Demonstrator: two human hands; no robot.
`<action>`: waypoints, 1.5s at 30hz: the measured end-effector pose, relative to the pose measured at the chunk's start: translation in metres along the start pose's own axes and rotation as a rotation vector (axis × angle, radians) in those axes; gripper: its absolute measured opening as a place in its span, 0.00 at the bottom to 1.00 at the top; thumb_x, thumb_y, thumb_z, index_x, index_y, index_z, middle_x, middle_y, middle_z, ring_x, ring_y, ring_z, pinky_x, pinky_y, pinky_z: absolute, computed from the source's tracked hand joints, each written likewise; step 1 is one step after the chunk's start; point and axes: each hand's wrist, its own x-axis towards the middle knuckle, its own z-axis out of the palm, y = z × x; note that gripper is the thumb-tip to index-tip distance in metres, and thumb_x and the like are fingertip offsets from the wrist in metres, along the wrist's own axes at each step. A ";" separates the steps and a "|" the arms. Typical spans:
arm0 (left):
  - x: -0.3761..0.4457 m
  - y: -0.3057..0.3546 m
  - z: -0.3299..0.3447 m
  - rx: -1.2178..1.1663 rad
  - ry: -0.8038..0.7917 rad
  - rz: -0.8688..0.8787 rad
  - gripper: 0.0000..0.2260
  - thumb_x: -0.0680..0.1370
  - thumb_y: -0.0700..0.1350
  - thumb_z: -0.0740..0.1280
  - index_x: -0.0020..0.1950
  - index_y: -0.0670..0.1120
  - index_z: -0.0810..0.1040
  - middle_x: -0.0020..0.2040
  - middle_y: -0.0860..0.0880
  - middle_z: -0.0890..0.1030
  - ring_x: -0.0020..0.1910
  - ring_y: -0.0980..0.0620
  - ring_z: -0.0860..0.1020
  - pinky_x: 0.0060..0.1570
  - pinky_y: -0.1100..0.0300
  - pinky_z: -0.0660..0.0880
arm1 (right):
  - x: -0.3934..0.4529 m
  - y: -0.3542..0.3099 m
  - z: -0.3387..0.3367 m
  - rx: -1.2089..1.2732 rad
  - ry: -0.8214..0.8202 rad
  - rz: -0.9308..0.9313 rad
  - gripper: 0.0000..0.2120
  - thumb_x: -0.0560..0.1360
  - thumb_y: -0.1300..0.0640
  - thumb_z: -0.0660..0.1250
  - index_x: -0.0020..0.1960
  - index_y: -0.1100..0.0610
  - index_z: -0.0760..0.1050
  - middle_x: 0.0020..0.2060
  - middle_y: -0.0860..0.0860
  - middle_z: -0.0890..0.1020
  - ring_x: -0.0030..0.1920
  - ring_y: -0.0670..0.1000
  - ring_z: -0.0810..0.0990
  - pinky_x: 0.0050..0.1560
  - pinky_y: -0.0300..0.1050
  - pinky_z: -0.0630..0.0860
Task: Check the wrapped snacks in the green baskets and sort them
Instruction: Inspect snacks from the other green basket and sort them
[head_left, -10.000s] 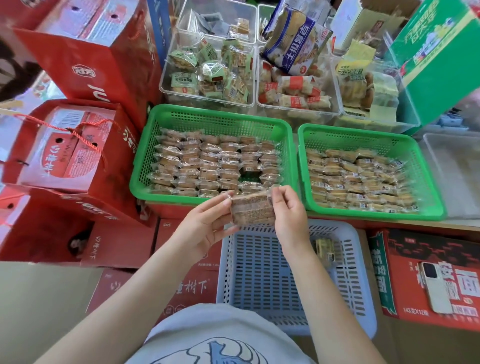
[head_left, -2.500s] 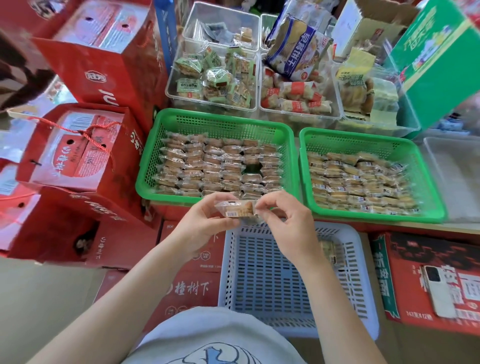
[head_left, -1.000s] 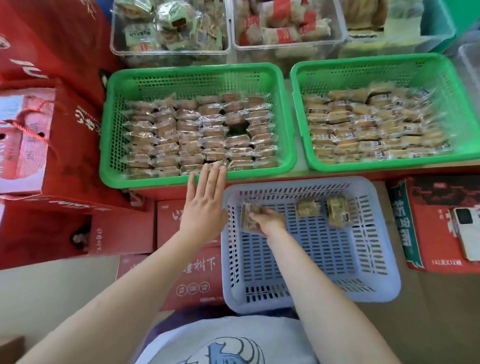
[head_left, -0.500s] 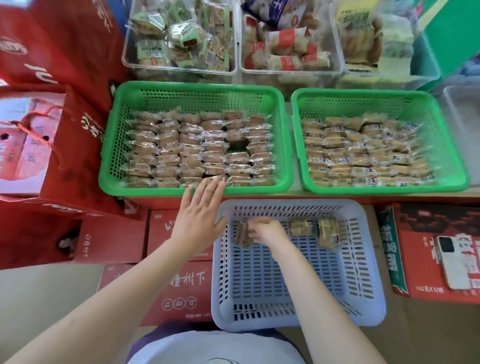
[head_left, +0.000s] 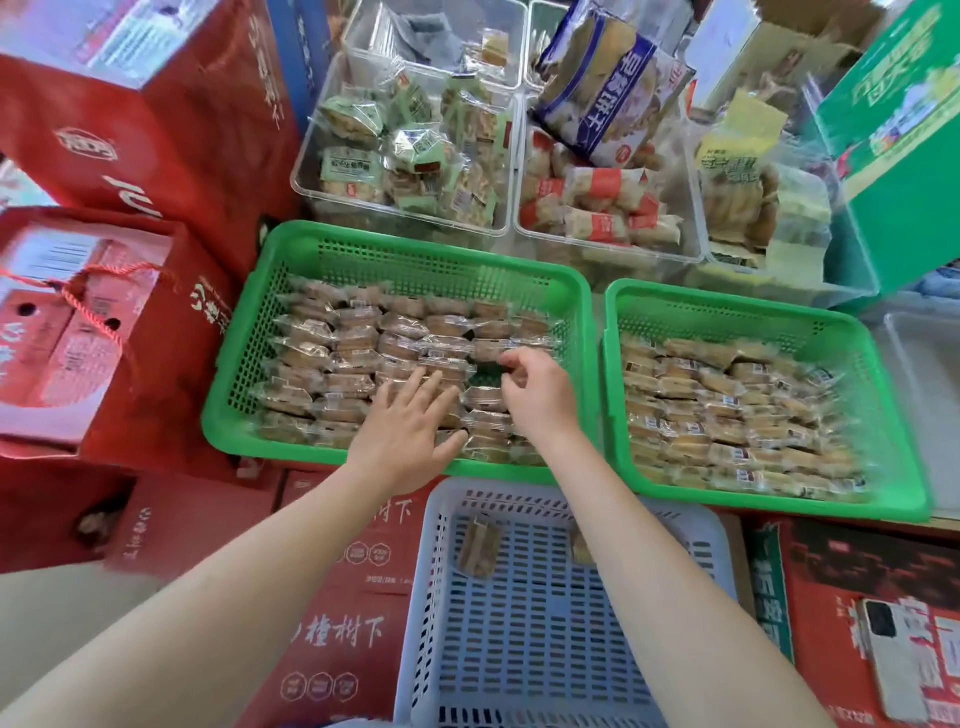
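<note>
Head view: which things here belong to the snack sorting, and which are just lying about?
In the job:
left green basket
right green basket
blue-grey basket
left hand
right hand

Lying about:
phone
red gift boxes
clear bins
green carton

Two baskets side by side, left basket (head_left: 244, 364) and right basket (head_left: 893, 415), both holding wrapped snacks (head_left: 353, 338) in rows, clear bins (head_left: 306, 171) behind them, slotted crate (head_left: 519, 649) in front (one snack piece (head_left: 478, 545) inside), phone (head_left: 896, 670) on box (head_left: 857, 571) at right.
</note>
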 end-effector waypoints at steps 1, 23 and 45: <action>0.001 0.000 -0.001 -0.007 -0.011 -0.003 0.32 0.82 0.66 0.44 0.83 0.54 0.48 0.84 0.50 0.43 0.82 0.50 0.39 0.79 0.42 0.42 | 0.012 0.002 0.008 -0.081 0.008 -0.046 0.14 0.78 0.64 0.65 0.62 0.59 0.79 0.58 0.53 0.81 0.59 0.54 0.77 0.61 0.47 0.73; 0.005 -0.003 0.000 -0.053 -0.048 -0.026 0.31 0.83 0.65 0.45 0.83 0.55 0.48 0.83 0.51 0.42 0.81 0.50 0.37 0.79 0.42 0.40 | 0.066 -0.006 0.017 -0.395 -0.195 -0.063 0.16 0.74 0.67 0.69 0.58 0.59 0.67 0.65 0.61 0.65 0.56 0.62 0.73 0.49 0.48 0.68; -0.067 0.031 -0.075 -0.806 0.518 0.172 0.41 0.72 0.61 0.75 0.80 0.58 0.58 0.76 0.59 0.64 0.73 0.65 0.61 0.70 0.72 0.59 | -0.068 -0.057 -0.054 0.900 0.046 0.311 0.11 0.78 0.58 0.71 0.56 0.56 0.72 0.47 0.58 0.85 0.42 0.52 0.85 0.39 0.43 0.80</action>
